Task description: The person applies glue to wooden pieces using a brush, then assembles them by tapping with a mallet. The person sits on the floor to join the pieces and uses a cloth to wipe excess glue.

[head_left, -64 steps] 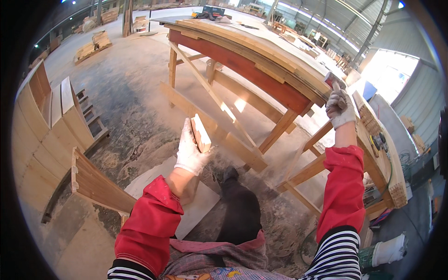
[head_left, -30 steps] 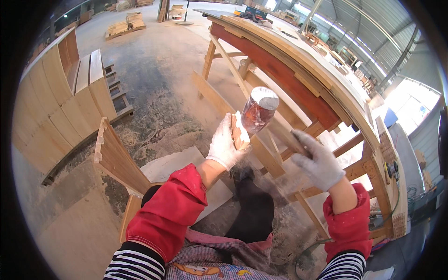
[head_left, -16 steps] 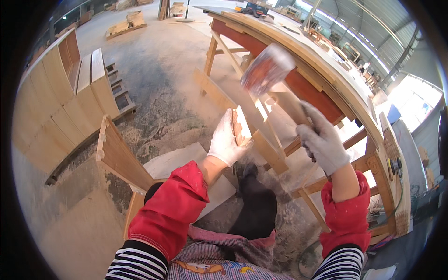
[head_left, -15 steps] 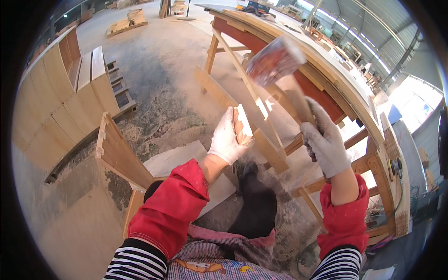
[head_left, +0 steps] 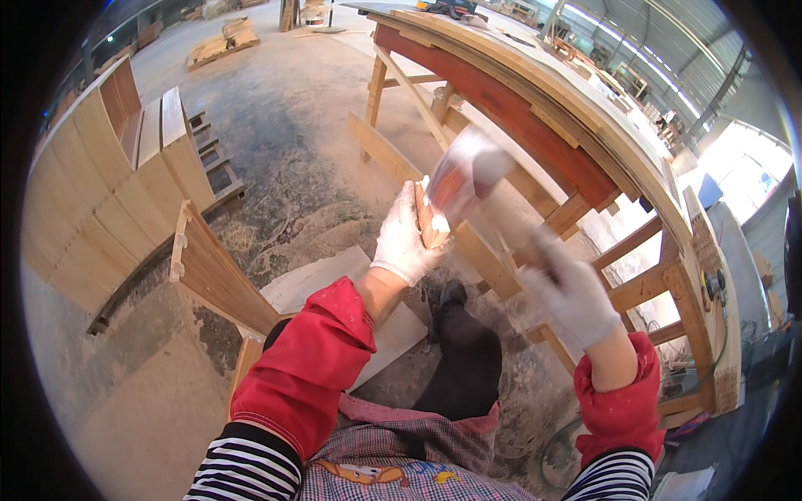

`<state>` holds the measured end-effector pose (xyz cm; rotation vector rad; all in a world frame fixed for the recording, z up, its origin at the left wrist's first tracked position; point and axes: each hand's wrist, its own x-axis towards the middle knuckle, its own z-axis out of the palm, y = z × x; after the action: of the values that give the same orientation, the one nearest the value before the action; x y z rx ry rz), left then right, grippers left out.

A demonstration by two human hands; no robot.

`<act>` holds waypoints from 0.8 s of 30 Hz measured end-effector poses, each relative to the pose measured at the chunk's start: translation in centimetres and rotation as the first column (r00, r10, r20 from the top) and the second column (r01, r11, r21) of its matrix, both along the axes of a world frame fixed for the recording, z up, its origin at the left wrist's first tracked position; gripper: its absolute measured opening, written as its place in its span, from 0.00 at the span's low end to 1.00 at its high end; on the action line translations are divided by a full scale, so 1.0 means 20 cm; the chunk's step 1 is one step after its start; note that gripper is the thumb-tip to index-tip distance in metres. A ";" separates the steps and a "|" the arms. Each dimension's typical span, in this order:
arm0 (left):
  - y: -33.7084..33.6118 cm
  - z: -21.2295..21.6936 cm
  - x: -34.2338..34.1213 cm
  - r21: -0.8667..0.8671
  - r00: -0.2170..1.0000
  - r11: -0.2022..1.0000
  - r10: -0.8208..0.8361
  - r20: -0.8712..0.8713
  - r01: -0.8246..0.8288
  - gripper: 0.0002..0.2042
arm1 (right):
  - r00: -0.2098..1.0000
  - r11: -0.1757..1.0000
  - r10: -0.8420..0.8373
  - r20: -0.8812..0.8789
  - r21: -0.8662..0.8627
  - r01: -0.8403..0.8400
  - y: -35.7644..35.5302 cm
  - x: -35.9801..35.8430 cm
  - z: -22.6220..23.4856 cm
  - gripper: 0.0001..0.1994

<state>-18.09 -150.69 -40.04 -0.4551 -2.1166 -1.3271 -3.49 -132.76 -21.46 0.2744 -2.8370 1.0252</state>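
In my gloved left hand (head_left: 403, 238) I hold a short pale wooden piece (head_left: 433, 219) with an uneven, notched-looking edge, its fingers wrapped around it. My gloved right hand (head_left: 576, 301), smeared by motion, grips the handle of a mallet (head_left: 469, 171). The blurred mallet head is reddish and whitish and sits right beside the wooden piece's upper right side. Whether the two touch cannot be made out. Left of my left forearm, a wooden board (head_left: 221, 267) with a notched end leans upward, its lower end hidden by my sleeve.
A long wooden workbench (head_left: 518, 104) with braced legs runs along the right. Stacked wooden boxes (head_left: 109, 184) stand on a pallet at the left. A pale flat sheet (head_left: 334, 280) lies on the dusty floor beneath my left arm. A sander-like disc tool (head_left: 713, 284) hangs by the bench's near end.
My right hand has swung the mallet down and to the left, bringing its head to the wooden piece. My left hand keeps its hold, nearly still.
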 end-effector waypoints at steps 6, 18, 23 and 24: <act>-0.04 0.08 0.06 -0.066 0.983 0.993 -0.090 0.159 0.101 0.49 | 0.992 0.966 -0.091 0.091 -0.234 0.110 0.05 0.08 0.15 0.26; -0.01 0.06 0.03 -0.042 1.000 0.999 0.004 -0.019 -0.004 0.46 | 0.998 0.985 -0.029 -0.047 -0.169 0.021 0.02 0.05 0.11 0.25; -0.02 0.04 0.03 -0.011 0.992 0.995 -0.095 0.084 0.096 0.48 | 0.998 0.988 0.053 0.027 0.143 -0.056 0.03 -0.11 0.03 0.24; -0.03 0.05 0.05 -0.074 0.989 0.994 -0.065 0.131 0.075 0.49 | 0.999 0.991 0.025 0.027 0.131 -0.028 0.05 -0.13 0.06 0.24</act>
<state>-17.11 -151.25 -39.02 -0.4926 -2.2846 -1.3481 -6.01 -131.73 -20.23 0.3136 -2.9359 0.8537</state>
